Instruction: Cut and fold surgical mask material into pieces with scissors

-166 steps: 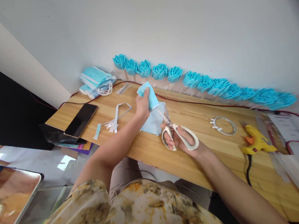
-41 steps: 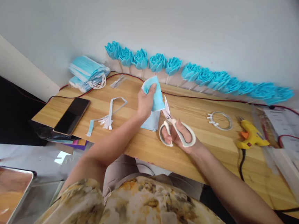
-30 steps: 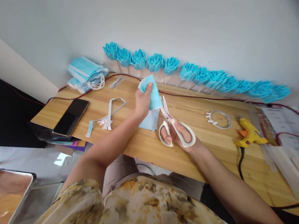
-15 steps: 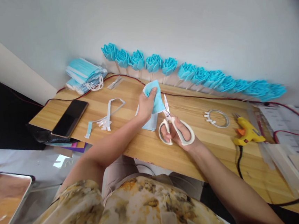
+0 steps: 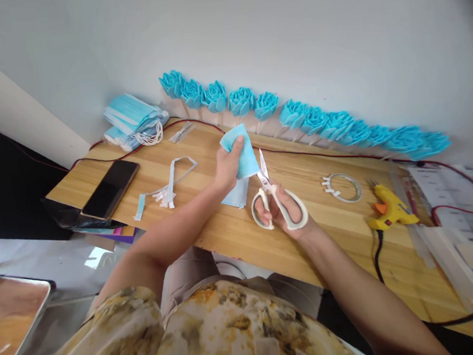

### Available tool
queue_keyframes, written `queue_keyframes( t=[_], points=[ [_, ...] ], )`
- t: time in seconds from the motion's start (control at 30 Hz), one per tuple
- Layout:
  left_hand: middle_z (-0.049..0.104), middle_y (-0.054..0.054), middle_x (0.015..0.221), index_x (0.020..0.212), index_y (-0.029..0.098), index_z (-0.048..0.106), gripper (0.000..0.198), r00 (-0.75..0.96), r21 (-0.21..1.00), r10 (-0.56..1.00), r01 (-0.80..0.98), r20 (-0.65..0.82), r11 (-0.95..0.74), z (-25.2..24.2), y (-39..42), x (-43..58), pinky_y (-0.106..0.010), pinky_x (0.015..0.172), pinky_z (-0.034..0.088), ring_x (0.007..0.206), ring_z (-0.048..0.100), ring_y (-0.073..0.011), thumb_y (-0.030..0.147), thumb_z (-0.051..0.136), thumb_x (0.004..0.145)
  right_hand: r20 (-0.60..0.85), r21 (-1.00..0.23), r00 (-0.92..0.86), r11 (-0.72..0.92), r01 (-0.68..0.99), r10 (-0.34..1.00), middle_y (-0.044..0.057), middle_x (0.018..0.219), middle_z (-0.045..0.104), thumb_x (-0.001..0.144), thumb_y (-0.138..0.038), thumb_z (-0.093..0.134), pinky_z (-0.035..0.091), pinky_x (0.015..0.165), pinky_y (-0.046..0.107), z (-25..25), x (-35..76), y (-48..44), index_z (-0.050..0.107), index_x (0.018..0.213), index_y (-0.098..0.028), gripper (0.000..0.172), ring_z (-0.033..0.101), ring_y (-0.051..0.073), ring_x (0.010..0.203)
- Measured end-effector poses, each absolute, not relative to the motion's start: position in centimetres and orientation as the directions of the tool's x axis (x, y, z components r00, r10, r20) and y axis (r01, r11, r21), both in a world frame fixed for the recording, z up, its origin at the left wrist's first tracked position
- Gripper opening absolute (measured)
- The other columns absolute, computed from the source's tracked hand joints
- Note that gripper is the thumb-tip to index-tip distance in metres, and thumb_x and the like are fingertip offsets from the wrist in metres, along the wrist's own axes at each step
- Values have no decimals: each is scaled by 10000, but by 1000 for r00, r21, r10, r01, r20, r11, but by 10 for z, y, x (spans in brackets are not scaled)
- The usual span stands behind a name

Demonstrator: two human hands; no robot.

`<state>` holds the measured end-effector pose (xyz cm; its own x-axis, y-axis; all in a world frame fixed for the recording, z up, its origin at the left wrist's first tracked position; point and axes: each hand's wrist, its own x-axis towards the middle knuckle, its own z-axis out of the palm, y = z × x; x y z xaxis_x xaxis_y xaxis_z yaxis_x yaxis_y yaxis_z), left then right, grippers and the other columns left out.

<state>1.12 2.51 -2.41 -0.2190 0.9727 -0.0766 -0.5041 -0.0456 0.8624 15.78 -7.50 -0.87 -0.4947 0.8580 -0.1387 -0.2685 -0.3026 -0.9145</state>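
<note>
Pinched between the thumb and fingers of my left hand point(image 5: 229, 166) is a folded piece of light blue mask fabric point(image 5: 246, 157). White-handled scissors point(image 5: 279, 201) are in my right hand point(image 5: 281, 209), with thumb and fingers through the loops. The blades point up, slightly apart, at the fabric's lower right corner. Under my left hand another light blue fabric piece point(image 5: 237, 195) lies on the wooden table point(image 5: 225, 234), partly hidden. Cut-off white strips point(image 5: 171, 186) lie left of my left hand.
Blue fabric roses point(image 5: 241, 101) on sticks lean along the wall. Blue masks point(image 5: 134, 117) are piled at the back left, with a black phone point(image 5: 111, 188) in front. Rightward are a ring of white wire point(image 5: 345, 187) and a yellow glue gun point(image 5: 392, 208) with its cord.
My left hand has shifted slightly left with the fabric, which tilts a little differently. The scissors have stayed nearly in place, their blades still slightly apart.
</note>
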Motion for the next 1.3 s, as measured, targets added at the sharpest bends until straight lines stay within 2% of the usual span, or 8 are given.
queue_keyframes(
  t=[0.17, 0.3, 0.43, 0.57, 0.77, 1.0, 1.1, 1.3],
  points=[
    [685, 13, 782, 908, 185, 635, 446, 12, 796, 998, -603, -54, 51, -15, 23, 9, -273, 738, 535, 717, 646, -130, 445, 901, 662, -125, -913, -476, -288, -288, 871, -42, 605, 588, 825, -733, 639, 368, 413, 279, -8, 159, -75, 482, 1018, -252, 541, 483, 143, 436],
    [714, -3, 810, 891, 172, 641, 539, 184, 785, 982, -602, -37, 143, -8, 22, 3, -310, 802, 555, 757, 675, -150, 382, 972, 521, -115, -917, -455, -270, -292, 883, -40, 614, 592, 821, -718, 652, 364, 411, 282, -3, 160, -74, 481, 1026, -248, 540, 477, 143, 436],
    [743, -27, 868, 919, 147, 680, 568, 311, 796, 950, -571, -17, 201, -7, 23, -4, -339, 848, 557, 784, 688, -155, 303, 991, 470, -95, -922, -430, -242, -303, 898, -38, 607, 585, 839, -718, 630, 366, 427, 278, -3, 163, -72, 481, 1021, -244, 529, 472, 142, 444],
    [750, -28, 861, 901, 145, 687, 542, 309, 824, 951, -532, -26, 196, -10, 29, -7, -343, 848, 547, 776, 689, -154, 250, 984, 460, -56, -925, -450, -216, -313, 891, -50, 586, 562, 889, -720, 561, 360, 438, 273, -8, 167, -69, 477, 1032, -252, 497, 456, 139, 440],
    [722, 11, 811, 886, 156, 655, 546, 201, 861, 979, -492, -33, 130, -10, 32, -10, -304, 785, 524, 723, 656, -125, 245, 976, 453, -33, -929, -486, -206, -307, 873, -52, 621, 574, 923, -699, 530, 360, 449, 262, -15, 170, -67, 467, 1086, -252, 480, 471, 135, 458],
    [737, -24, 901, 950, 146, 678, 574, 233, 876, 973, -470, 8, 105, -12, 32, -12, -325, 828, 544, 790, 672, -143, 244, 979, 471, -26, -932, -486, -197, -305, 874, -55, 616, 567, 948, -661, 522, 388, 472, 258, -12, 170, -68, 465, 1038, -250, 424, 475, 128, 475],
    [745, -40, 947, 976, 154, 684, 584, 223, 890, 974, -449, 24, 81, -15, 34, -11, -343, 861, 546, 834, 684, -163, 266, 977, 484, -28, -932, -480, -197, -305, 877, -50, 620, 574, 931, -671, 543, 377, 460, 258, -10, 170, -67, 466, 1070, -249, 450, 474, 133, 472],
    [752, -82, 1034, 1049, 151, 696, 650, 271, 917, 962, -391, 37, 75, -16, 30, -7, -387, 933, 535, 923, 697, -204, 295, 977, 481, -42, -931, -487, -210, -297, 873, -49, 598, 555, 913, -706, 538, 377, 460, 266, -11, 173, -65, 463, 1015, -249, 474, 484, 141, 464]
  ],
)
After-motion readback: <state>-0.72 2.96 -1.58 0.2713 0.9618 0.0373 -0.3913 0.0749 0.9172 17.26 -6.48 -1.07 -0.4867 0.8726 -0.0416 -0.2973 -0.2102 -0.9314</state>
